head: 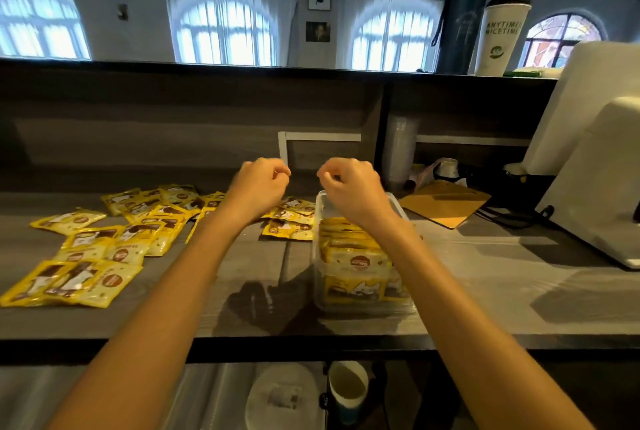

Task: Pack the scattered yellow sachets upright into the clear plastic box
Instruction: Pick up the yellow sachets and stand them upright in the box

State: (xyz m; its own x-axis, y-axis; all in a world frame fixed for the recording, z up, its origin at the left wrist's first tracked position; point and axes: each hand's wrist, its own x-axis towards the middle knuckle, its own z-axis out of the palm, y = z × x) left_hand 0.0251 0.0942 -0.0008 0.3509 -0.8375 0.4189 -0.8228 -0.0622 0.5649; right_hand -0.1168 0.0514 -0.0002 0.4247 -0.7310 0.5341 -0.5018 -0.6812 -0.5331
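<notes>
Left hand (258, 187): raised above the grey wood-grain desk (485, 291), forearm stretched forward, fingers curled in with the thumb against the forefinger. Nothing is seen in its grasp.

Right hand (349, 187): same height and pose, fingers curled, thumb meeting the fingertips, no object visible in it. It hangs over the far end of the clear rectangular plastic box (318, 221). The two hands are near each other but apart.

The box stands on the desk at 5 o'clock of the right hand, its long side running away from the viewer. Yellow sachets packed upright (353, 256) fill its near part.

Loose yellow sachets (104, 249) lie flat and overlapping from 8 to 10 o'clock of the box; a few more lie just beside its far-left corner.

Open room: bare desk between the loose sachets and the box, and at 3 o'clock of the box. A brown clipboard (446, 204) lies at 2 o'clock, a white machine (588, 152) beyond it. The desk's dark front edge (311, 343) runs at 6 o'clock.
</notes>
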